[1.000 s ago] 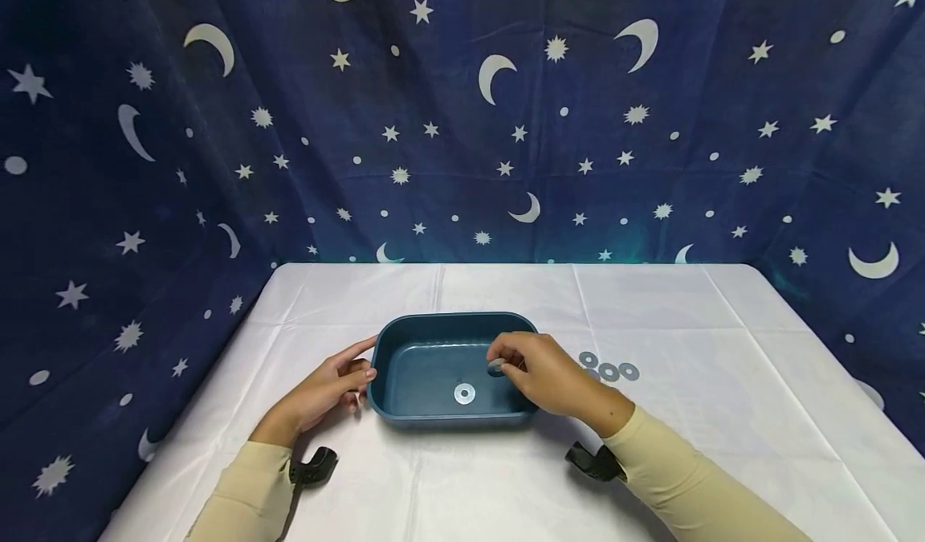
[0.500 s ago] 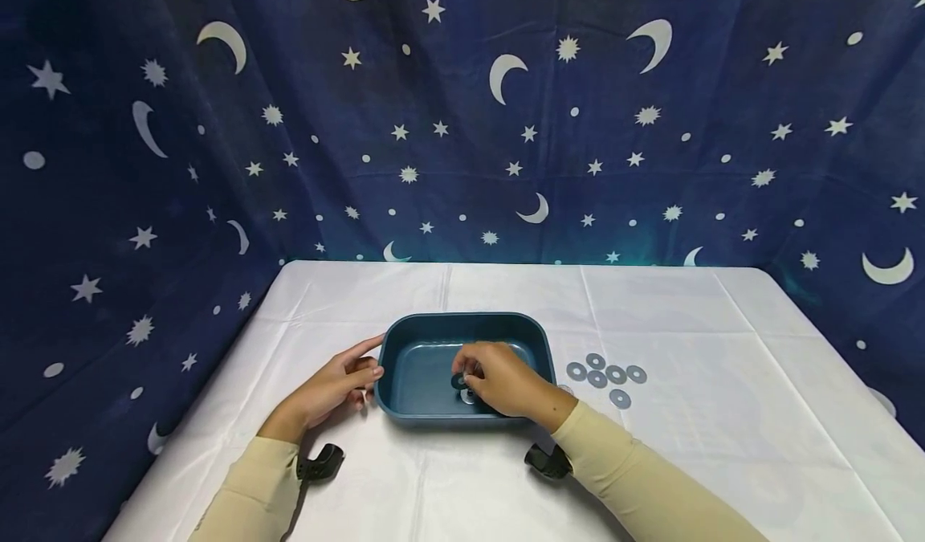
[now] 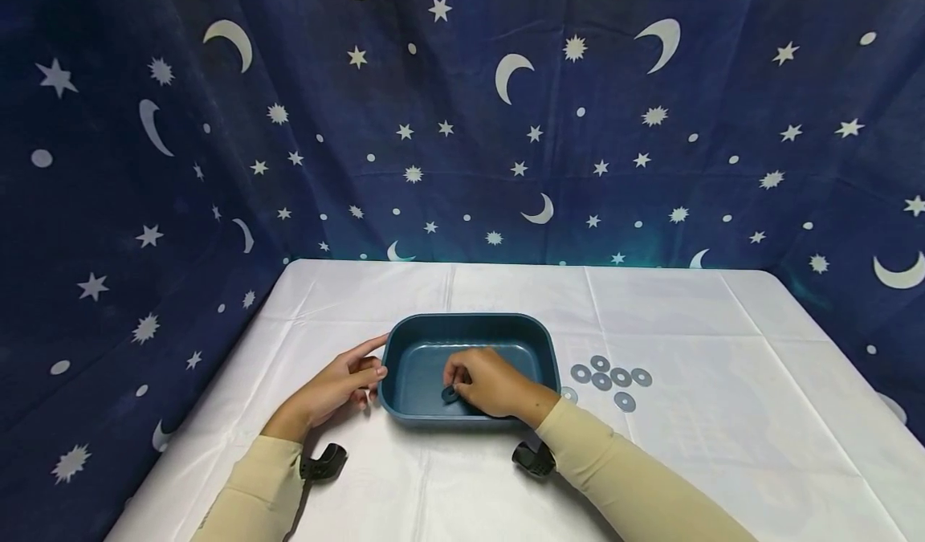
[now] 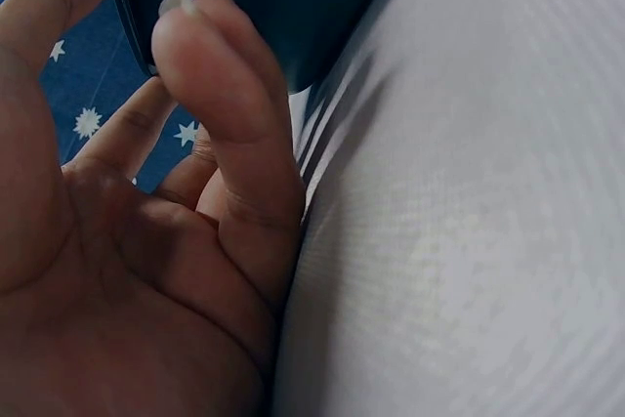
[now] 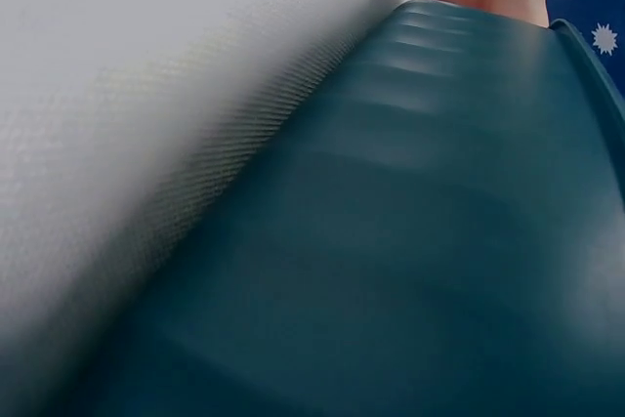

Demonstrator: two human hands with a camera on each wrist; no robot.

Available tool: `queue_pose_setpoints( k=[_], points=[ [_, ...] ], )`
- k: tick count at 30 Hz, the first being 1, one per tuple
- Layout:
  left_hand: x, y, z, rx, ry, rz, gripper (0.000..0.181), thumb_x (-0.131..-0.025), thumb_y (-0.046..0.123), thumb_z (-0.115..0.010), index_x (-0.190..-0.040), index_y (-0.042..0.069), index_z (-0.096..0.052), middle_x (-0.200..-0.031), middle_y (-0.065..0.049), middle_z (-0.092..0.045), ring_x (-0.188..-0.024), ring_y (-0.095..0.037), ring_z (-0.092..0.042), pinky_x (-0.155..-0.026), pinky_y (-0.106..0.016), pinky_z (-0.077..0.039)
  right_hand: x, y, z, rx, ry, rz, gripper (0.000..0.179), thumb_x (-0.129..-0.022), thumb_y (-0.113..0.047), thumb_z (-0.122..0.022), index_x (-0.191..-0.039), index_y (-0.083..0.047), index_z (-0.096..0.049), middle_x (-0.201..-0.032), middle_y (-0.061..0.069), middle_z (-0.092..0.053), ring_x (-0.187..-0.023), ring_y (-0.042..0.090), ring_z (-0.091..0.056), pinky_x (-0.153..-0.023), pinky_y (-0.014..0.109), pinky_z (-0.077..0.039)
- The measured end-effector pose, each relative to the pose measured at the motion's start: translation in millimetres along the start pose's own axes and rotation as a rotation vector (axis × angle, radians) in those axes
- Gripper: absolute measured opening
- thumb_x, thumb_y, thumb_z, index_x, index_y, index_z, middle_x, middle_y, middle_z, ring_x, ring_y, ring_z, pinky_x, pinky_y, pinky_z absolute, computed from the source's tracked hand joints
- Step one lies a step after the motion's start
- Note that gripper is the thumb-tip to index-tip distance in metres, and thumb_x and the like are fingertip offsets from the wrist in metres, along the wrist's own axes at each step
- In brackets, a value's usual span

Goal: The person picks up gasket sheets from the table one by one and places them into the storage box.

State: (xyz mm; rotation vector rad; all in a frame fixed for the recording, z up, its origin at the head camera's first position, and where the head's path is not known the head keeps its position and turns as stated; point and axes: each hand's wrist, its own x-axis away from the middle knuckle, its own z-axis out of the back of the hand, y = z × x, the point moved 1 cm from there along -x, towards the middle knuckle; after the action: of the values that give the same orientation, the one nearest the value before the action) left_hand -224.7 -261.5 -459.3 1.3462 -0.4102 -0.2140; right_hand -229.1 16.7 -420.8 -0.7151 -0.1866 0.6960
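Note:
A blue-green plastic tub (image 3: 408, 418) stands on the white-covered table. My left hand (image 3: 340, 383) rests at its left end, index finger along the rim and thumb against the wall. In the left wrist view, the left fingers (image 4: 220, 85) lie loosely bent beside the tub's outer wall. Reaching over the tub's front right side, my right hand (image 3: 486, 380) pinches a flat round washer (image 3: 450, 394) low over the tub floor. The right wrist view shows mainly the tub's outer side (image 5: 391, 192), with the right fingers out of sight.
Several grey washers (image 3: 621, 376) lie on the white cloth (image 3: 708, 446) right of the tub, one partly hidden by its right end. A dark blue curtain (image 3: 462, 173) with moons and stars rises behind the table. Black straps (image 3: 323, 462) sit on both wrists.
My right hand has moved left and lower inside the tub with the pinched washer. The washer seen on the tub floor earlier is now hidden. My left hand stays at the tub's left end.

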Motion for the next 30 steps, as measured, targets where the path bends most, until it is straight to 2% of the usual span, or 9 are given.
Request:
queue_pose_setpoints(
  k=[6,13,18,25,30],
  points=[
    [0.1,0.5,-1.2,-0.003,-0.002,-0.003,0.071,-0.1,0.023,-0.062,-0.159,0.013,-0.025,-0.095,0.0,-0.054,-0.071,-0.009,-0.052,-0.056,-0.021,-0.048,-1.9,1.8,-1.7,0.01,-0.006,0.007,0.016,-0.089,0.005,-0.064,-0.089,-0.009,-0.07,-0.08,0.001,-0.066,-0.073,0.008,-0.055,-0.067,0.024,-0.047],
    [0.6,1.0,-0.9,-0.004,-0.004,-0.007,0.071,-0.1,0.023,-0.062,-0.159,0.012,-0.025,-0.094,0.0,-0.053,-0.07,-0.009,-0.052,-0.056,-0.021,-0.048,-0.2,2.1,-0.2,0.034,-0.008,-0.014,0.015,-0.091,0.003,-0.065,-0.099,-0.007,-0.071,-0.095,0.003,-0.071,-0.088,0.014,-0.064,-0.078,0.032,-0.053],
    [0.4,0.4,-1.0,-0.005,-0.008,-0.01,0.07,-0.1,0.024,-0.062,-0.159,0.012,-0.025,-0.095,0.0,-0.053,-0.071,-0.009,-0.052,-0.056,-0.022,-0.049,8.2,-0.1,7.2,0.039,0.011,-0.007,0.015,-0.092,0.001,-0.065,-0.104,-0.007,-0.071,-0.099,0.004,-0.071,-0.088,0.015,-0.064,-0.077,0.032,-0.052],
    [-0.1,-1.5,0.2,-0.011,-0.007,-0.015,0.07,-0.101,0.023,-0.061,-0.159,0.011,-0.024,-0.095,-0.001,-0.053,-0.072,-0.009,-0.052,-0.056,-0.022,-0.05,35.2,-3.3,26.4,0.081,0.138,0.007,0.013,-0.093,-0.006,-0.069,-0.105,-0.01,-0.072,-0.1,0.003,-0.07,-0.083,0.011,-0.059,-0.071,0.025,-0.051],
    [-0.3,-1.5,1.4,-0.02,-0.004,-0.01,0.071,-0.101,0.023,-0.061,-0.159,0.011,-0.024,-0.096,-0.001,-0.054,-0.071,-0.01,-0.053,-0.056,-0.022,-0.049,59.3,2.4,41.3,0.098,0.258,0.003,0.014,-0.091,-0.009,-0.071,-0.103,-0.016,-0.072,-0.098,-0.003,-0.067,-0.082,0.008,-0.054,-0.07,0.024,-0.05]
  ],
)
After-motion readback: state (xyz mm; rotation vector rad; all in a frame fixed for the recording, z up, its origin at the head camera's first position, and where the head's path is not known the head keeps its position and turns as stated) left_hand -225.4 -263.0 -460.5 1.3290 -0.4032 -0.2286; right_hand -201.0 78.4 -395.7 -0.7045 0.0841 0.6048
